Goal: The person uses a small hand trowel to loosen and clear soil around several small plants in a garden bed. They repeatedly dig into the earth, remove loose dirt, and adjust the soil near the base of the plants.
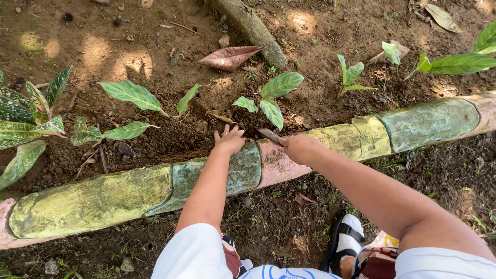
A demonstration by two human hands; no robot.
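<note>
Left hand (229, 140) spread flat on soil (170, 137), right hand (298, 148) gripping small trowel (269, 135) near leafy seedling (271, 95) beyond painted log border (217, 175).

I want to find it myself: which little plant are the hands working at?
Find the long painted log border lying across the soil. Just behind its pink patch, between the left hand and the right hand holding a small tool, stands the plant. Unlike the speckled plant far left, its three pale green leaves are plain.

Small upright green-leaved seedling (272, 98) in dark soil behind painted log border (155, 188).
</note>
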